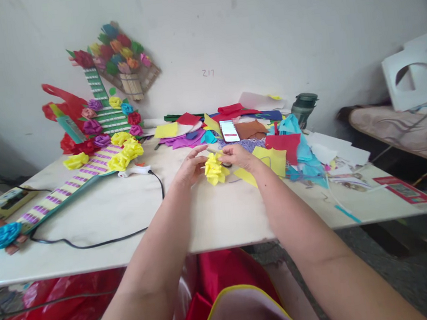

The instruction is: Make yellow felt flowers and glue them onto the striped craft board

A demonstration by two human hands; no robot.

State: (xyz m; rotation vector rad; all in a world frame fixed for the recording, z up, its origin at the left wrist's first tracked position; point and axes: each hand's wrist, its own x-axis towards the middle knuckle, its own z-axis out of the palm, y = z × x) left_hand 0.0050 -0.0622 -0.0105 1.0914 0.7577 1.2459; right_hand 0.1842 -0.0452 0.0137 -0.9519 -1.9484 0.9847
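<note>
A yellow crepe-paper flower (pixel 215 172) is held up between my two hands over the table. On its left side, my left hand (pixel 192 168) grips it with bent fingers. My right hand (pixel 237 157) pinches at the flower's upper right edge, its thumb and fingertips close together. Something small and dark shows just under the right fingers, too unclear to name. Yellow paper sheets (pixel 277 160) lie beside my right wrist.
A glue gun (pixel 133 170) trails a black cord on the left, near a flower-decorated guitar shape (pixel 63 190). A phone (pixel 229 131) leans among coloured paper at the back. Farther right stand a dark bottle (pixel 304 109) and blue paper scraps (pixel 310 163).
</note>
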